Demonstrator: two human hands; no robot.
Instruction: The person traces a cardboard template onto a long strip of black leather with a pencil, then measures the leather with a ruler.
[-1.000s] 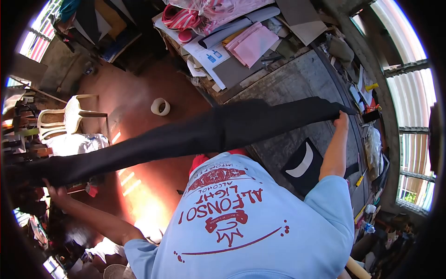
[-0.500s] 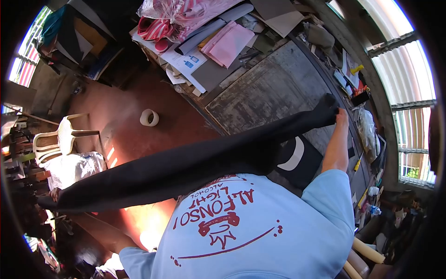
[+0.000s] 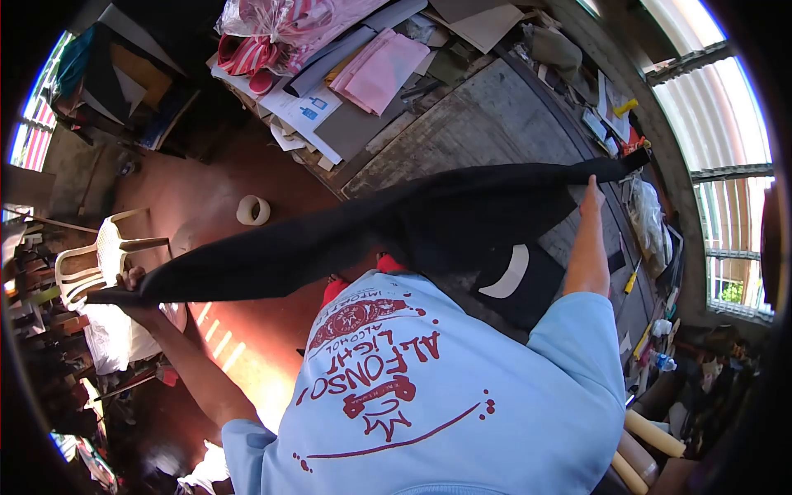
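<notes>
I hold a long black sheet of fabric (image 3: 388,227) stretched out between both arms, over the edge of a grey worktable (image 3: 487,124). My left hand (image 3: 132,285) grips its far left end near a white plastic chair. My right hand (image 3: 591,194) grips the right end above the table, where the sheet tapers to a point near the window wall. The sheet's middle sags wide over a black piece with a white crescent (image 3: 516,276) lying on the table.
Pink sheets (image 3: 379,70), papers and a plastic bag of striped things (image 3: 272,33) crowd the table's far end. A tape roll (image 3: 252,210) lies on the red floor beside the white chair (image 3: 95,256). Tools and bottles line the window side at right.
The fabric has swung: my left hand rose and came nearer the chair, my right hand moved slightly further over the table, and the sheet's middle now hangs wider.
</notes>
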